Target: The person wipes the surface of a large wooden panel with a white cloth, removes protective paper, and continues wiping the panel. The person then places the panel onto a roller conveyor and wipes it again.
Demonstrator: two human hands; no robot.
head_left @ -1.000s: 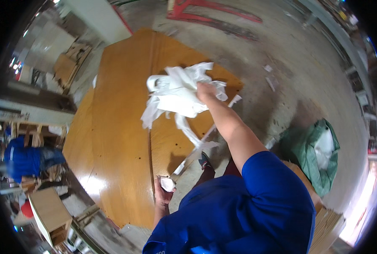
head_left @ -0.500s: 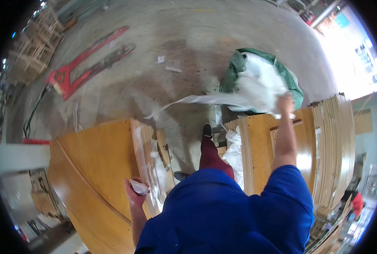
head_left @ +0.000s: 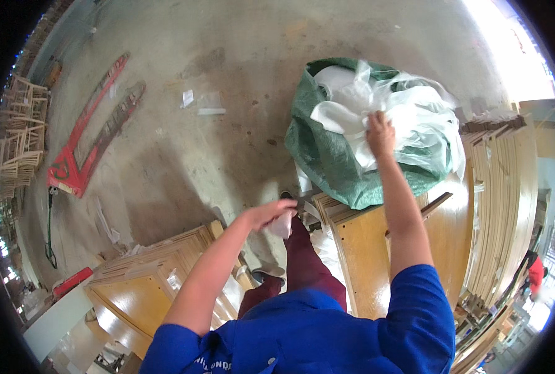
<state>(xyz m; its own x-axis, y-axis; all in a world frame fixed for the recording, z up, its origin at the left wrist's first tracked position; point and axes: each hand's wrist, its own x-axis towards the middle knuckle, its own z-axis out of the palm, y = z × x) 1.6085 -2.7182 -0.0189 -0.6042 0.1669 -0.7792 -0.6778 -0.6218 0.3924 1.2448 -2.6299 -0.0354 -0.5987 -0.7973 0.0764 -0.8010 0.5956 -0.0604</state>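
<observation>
My left hand [head_left: 266,214] is in front of me over my leg. Its fingers are closed on a small crumpled white piece of wrap [head_left: 282,225] that hangs below them. My right hand [head_left: 380,132] reaches forward onto a heap of thin white plastic wrap [head_left: 417,112]. Its fingers are stretched out against the wrap and look free of any grip. The heap fills a large green woven sack [head_left: 308,137], whose rim is folded down around it. A white rolled piece [head_left: 335,81] shows at the sack's far left. The sack leans over the right stack of wooden panels.
Stacks of yellow-brown wooden panels stand at right [head_left: 365,249] and left [head_left: 128,299]. A red pallet jack [head_left: 72,171] is on the concrete floor at left, near wooden frames [head_left: 19,124]. White scraps [head_left: 187,98] lie on the floor. A person in red [head_left: 536,274] is far right.
My right hand has moved left onto the heap, and the long trailing white strip is now gathered there. My left hand has come up and right with its white piece. The view has shifted.
</observation>
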